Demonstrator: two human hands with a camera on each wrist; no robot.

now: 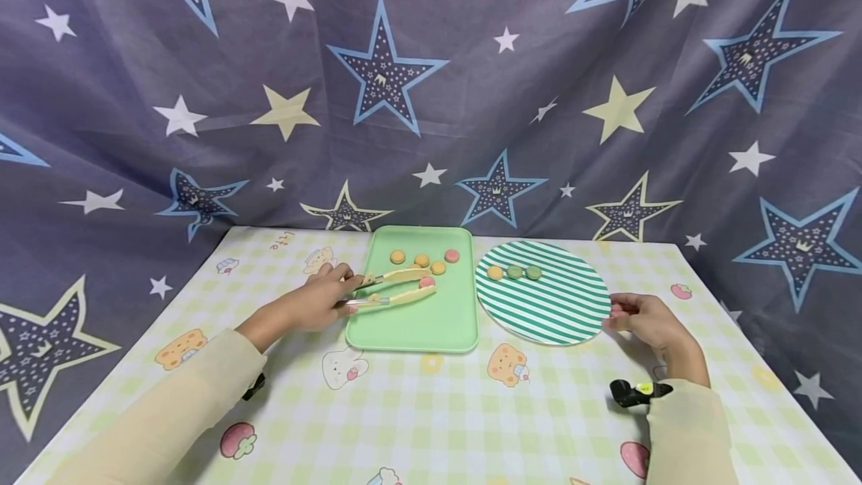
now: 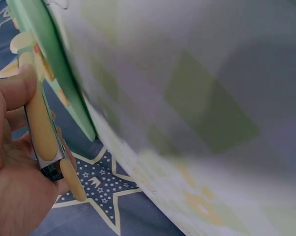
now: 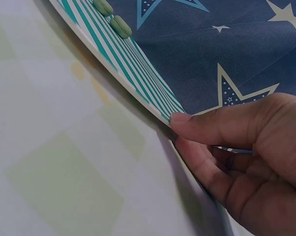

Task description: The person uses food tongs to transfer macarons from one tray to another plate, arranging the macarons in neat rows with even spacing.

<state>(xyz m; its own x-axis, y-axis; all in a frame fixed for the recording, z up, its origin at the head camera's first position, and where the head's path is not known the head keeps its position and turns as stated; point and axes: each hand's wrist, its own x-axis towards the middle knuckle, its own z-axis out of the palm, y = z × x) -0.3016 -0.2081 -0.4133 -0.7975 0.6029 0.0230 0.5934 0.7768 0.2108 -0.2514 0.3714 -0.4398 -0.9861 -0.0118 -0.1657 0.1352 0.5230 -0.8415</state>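
My left hand grips a pair of tongs with cream-coloured arms, reaching over the light green tray from its left side. The tong tips stand apart, on either side of a pink macaron. Farther back on the tray lie three yellow macarons and another pink macaron. My right hand pinches the right edge of a round plate with green and white stripes, thumb on top. A yellow macaron and two green macarons sit in a row on that plate.
Tray and plate stand side by side on a checked tablecloth with cartoon prints. A dark curtain with stars hangs right behind the table's back edge. Both wrists carry small black cameras.
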